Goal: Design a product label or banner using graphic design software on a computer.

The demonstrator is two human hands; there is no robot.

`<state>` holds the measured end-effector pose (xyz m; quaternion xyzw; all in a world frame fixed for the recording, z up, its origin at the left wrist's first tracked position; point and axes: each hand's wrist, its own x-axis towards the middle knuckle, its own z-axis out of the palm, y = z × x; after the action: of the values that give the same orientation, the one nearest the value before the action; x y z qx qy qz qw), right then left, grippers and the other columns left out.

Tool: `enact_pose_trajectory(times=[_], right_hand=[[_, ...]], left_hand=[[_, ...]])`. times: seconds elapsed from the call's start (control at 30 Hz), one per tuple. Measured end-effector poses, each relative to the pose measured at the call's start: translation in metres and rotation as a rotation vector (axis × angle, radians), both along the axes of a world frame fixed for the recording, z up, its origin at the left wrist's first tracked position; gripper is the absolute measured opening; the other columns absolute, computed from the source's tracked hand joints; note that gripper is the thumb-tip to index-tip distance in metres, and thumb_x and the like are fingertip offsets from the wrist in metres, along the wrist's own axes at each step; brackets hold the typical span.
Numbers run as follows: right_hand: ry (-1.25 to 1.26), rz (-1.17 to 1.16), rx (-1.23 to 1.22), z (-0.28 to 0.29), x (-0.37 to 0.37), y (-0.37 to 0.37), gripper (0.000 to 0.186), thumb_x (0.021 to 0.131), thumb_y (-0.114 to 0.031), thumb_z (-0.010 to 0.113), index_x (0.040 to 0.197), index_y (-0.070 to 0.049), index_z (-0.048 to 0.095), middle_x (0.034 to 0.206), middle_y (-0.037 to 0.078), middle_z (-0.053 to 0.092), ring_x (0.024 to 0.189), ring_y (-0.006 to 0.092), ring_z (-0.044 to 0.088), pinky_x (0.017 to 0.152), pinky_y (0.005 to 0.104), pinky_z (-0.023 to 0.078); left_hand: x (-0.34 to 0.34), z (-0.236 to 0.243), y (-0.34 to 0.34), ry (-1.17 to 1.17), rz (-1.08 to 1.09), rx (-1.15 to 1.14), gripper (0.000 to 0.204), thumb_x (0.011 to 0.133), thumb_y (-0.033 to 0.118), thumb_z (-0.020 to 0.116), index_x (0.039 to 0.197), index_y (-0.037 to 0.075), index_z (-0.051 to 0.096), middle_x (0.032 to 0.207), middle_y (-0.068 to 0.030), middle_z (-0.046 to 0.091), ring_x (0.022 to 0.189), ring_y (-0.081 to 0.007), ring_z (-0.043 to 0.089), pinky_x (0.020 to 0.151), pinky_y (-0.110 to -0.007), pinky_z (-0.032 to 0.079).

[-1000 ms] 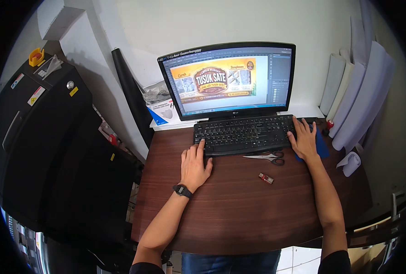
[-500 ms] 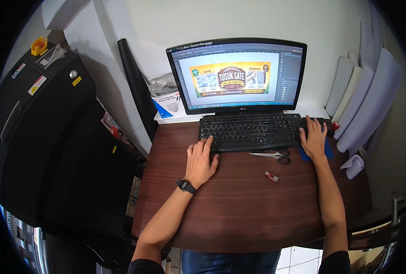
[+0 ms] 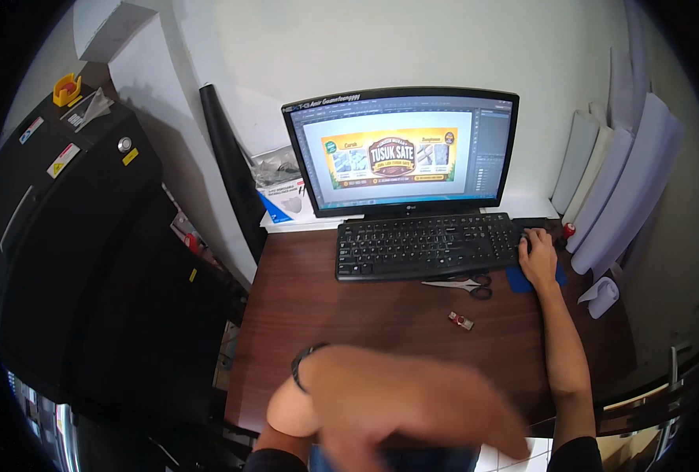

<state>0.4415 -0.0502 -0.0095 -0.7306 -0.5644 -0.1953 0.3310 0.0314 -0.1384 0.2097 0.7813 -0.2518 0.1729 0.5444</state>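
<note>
My right hand (image 3: 537, 256) rests with curved fingers on a dark mouse, mostly hidden under it, on a blue pad (image 3: 517, 280) right of the black keyboard (image 3: 412, 245). My left hand (image 3: 408, 405), blurred by motion, is raised over the desk's front edge, close to the camera; whether it holds anything is unclear. Below the keyboard lie scissors (image 3: 471, 286) and a red-and-silver USB stick (image 3: 460, 320). Behind the keyboard, a monitor (image 3: 389, 153) shows a yellow banner design in an editing program.
White paper rolls (image 3: 621, 181) lean at the right, a small roll (image 3: 601, 296) on the wooden desk (image 3: 286, 291). A tall black machine (image 3: 82, 259) stands left, beside a leaning dark roll (image 3: 227, 173). A white box (image 3: 282, 200) sits left of the monitor.
My left hand has left the keyboard and swung down toward me across the desk front, now blurred. My right hand stays at the mouse, its fingers more curled.
</note>
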Motion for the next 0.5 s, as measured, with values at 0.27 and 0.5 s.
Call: enact_pose_trajectory(times=[0.27,0.5], right_hand=[[0.072,0.055,0.037,0.003,0.0,0.001,0.027,0.088,-0.016,0.065,0.11,-0.002,0.074,0.116,0.015,0.067,0.11,0.036,0.063,0.096,0.0443,0.052],[0.142,0.055,0.009,0.003,0.004,0.002,0.026,0.089,-0.014,0.065,0.111,-0.003,0.074,0.117,0.015,0.067,0.114,0.0355,0.062,0.101,0.0421,0.05]], left_hand=[[-0.007,-0.019,-0.03,-0.285,-0.206,-0.038,0.116,0.069,0.07,0.086,0.15,-0.004,0.048,0.128,-0.0255,0.068,0.108,-0.0396,0.07,0.09,-0.043,0.056],[-0.006,0.003,-0.03,0.094,-0.464,-0.179,0.118,0.069,0.066,0.088,0.154,-0.001,0.043,0.127,-0.0257,0.068,0.111,-0.0418,0.069,0.09,-0.045,0.056]])
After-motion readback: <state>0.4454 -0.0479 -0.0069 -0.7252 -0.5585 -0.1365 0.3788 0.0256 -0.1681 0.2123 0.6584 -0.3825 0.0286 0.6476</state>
